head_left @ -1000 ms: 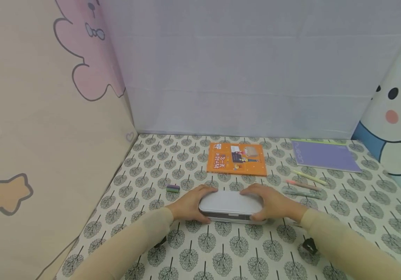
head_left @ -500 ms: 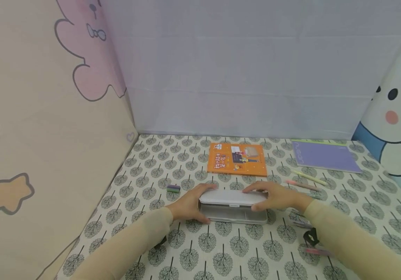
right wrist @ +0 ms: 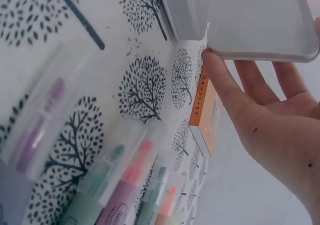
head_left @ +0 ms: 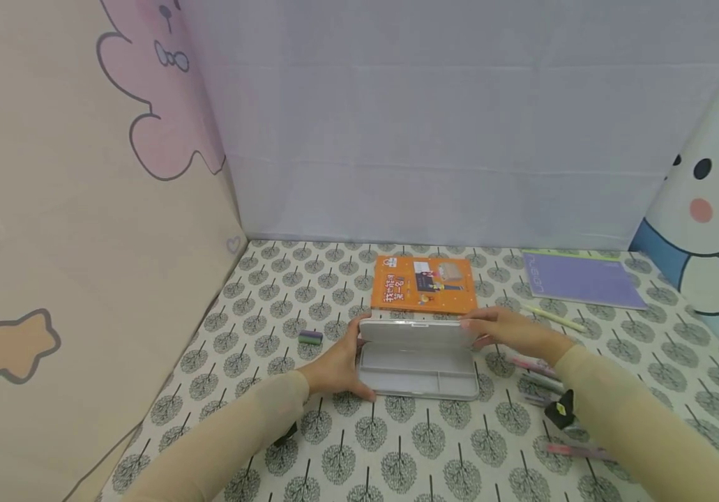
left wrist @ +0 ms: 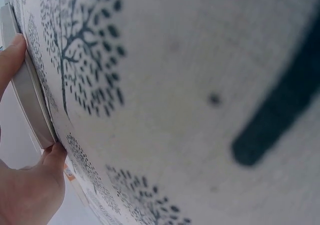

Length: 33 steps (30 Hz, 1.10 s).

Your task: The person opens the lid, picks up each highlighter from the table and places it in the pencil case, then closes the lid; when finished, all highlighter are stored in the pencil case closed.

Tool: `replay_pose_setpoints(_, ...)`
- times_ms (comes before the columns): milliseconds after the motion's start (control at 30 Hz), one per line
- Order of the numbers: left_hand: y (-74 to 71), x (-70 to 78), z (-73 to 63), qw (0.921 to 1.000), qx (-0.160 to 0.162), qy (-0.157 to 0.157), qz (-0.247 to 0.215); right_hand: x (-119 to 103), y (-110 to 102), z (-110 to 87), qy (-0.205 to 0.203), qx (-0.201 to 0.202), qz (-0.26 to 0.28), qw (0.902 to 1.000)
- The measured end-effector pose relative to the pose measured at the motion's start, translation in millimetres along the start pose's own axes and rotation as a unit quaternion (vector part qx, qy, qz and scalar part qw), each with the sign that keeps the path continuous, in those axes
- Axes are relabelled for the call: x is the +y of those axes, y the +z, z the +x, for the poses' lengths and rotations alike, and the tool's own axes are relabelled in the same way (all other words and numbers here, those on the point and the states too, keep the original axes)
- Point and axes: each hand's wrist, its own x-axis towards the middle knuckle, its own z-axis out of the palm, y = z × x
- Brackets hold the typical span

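A white pencil case (head_left: 409, 380) lies on the tree-print cloth in the head view, its lid (head_left: 418, 333) raised on the far side. Inside, a divider parts a long compartment from a small one at the right; both are bare. My left hand (head_left: 337, 364) grips the left end of the case, thumb at the front corner and fingers at the back. In the left wrist view, that thumb and fingertips hold the end wall. My right hand (head_left: 512, 331) holds the right edge of the lid. The right wrist view has its fingers (right wrist: 252, 82) behind the lid.
Several capped highlighters (right wrist: 122, 200) lie right of the case, partly under the right forearm. A yellow one (head_left: 556, 318) lies farther back. Behind the case is an orange book (head_left: 425, 284); a purple notebook (head_left: 585, 280) is at back right. A small purple-green object (head_left: 310, 337) sits left.
The pencil case has gone from closed to open, its lid swung up and back by my right hand, which moved up and away. My left hand has stayed at the left end.
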Motion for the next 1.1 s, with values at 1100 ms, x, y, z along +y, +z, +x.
replay_pose_setpoints(1100, -0.8, 0.1, 0.1, 0.9998, 0.001, -0.01, -0.016, -8, -2, 20.2, 0.104, 0.042, 0.2, 0.9734)
